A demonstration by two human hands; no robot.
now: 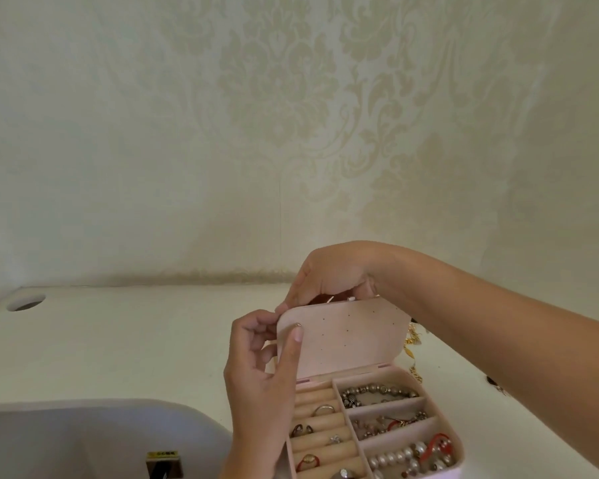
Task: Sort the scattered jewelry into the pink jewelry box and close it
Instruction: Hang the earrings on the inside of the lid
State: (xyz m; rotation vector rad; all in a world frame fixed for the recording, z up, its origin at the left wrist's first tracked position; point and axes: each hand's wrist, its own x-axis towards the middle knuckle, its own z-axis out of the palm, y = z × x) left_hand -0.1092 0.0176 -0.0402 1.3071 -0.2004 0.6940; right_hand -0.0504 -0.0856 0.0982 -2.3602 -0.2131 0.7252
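Observation:
The pink jewelry box (pixel 443 385) stands open on the white tabletop. Its upright perforated earring panel (pixel 346 337) faces me. My left hand (pixel 260 378) pinches the panel's left edge, the thumb pressing a small stud (pixel 298 325) against its front. My right hand (pixel 329 274) curls over the panel's top edge from behind, fingers touching its upper left corner. Several rings (pixel 324 409) sit in the roll slots. Bead and pearl bracelets (pixel 377 395) fill the right compartments.
Loose gold chain pieces (pixel 414 344) lie on the white table (pixel 135 344) just behind the box on the right, and a small dark item (pixel 495 383) further right. A cable hole (pixel 26 302) is at far left. A grey rounded object (pixel 83 437) fills the lower left.

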